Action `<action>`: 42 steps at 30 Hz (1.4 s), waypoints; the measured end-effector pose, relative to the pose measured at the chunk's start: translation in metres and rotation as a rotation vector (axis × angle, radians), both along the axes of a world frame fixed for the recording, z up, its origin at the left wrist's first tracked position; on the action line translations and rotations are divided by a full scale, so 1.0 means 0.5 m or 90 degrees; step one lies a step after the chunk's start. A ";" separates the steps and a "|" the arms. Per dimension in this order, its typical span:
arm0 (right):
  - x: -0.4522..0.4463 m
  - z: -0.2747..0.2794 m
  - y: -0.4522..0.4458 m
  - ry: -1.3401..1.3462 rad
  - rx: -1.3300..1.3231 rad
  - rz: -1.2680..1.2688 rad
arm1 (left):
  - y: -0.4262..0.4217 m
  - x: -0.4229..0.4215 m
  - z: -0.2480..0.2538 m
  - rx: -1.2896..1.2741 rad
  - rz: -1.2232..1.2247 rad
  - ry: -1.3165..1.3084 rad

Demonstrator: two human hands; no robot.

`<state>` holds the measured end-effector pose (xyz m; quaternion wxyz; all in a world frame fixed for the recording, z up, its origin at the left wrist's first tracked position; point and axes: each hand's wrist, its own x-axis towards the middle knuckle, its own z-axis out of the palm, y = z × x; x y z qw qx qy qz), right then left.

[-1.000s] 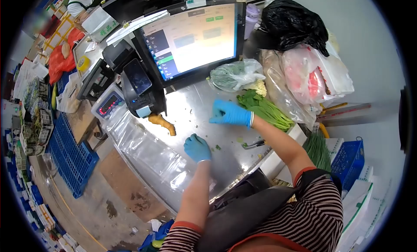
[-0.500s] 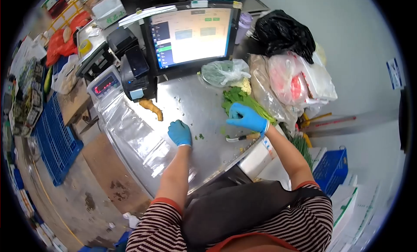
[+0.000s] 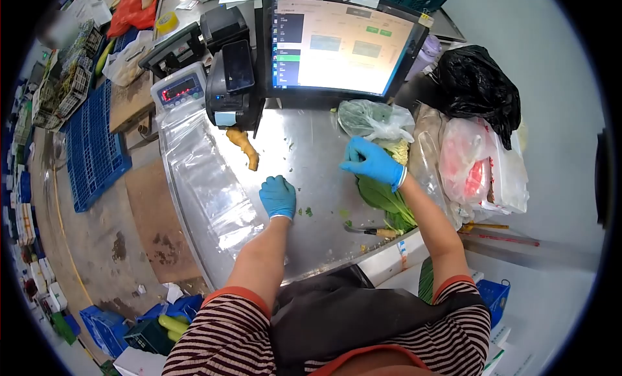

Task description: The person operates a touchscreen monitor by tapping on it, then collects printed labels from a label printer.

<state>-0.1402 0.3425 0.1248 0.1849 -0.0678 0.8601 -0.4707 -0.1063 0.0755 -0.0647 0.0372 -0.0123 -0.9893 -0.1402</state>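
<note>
a metal surface (image 3: 317, 143) before me carries a monitor (image 3: 337, 49) at its far side; leafy greens (image 3: 383, 198) lie by the gloved right hand (image 3: 376, 163), fingers bent, whether meeting i cannot tell; the gloved left hand (image 3: 278, 196), fingers curled together, is near a brown root (image 3: 244, 148); a knife (image 3: 376, 231) lies beside the greens.

The right grip (image 3: 374, 163) hides part of the leafy greens (image 3: 378, 196).

Hands (image 3: 278, 196): blue gloves (image 3: 374, 164), one pair, pale-edged at wrist. Shirt (image 3: 447, 337): dark-and-light stripes, short sleeves (image 3: 220, 324), orange-red cuffs (image 3: 240, 294) and neckline (image 3: 337, 362). Apron (image 3: 363, 308): dark, plain, worn over shirt.
</note>
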 end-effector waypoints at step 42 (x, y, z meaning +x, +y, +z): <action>-0.379 0.033 0.042 0.151 0.002 -0.047 | 0.007 -0.008 0.020 0.005 -0.001 -0.016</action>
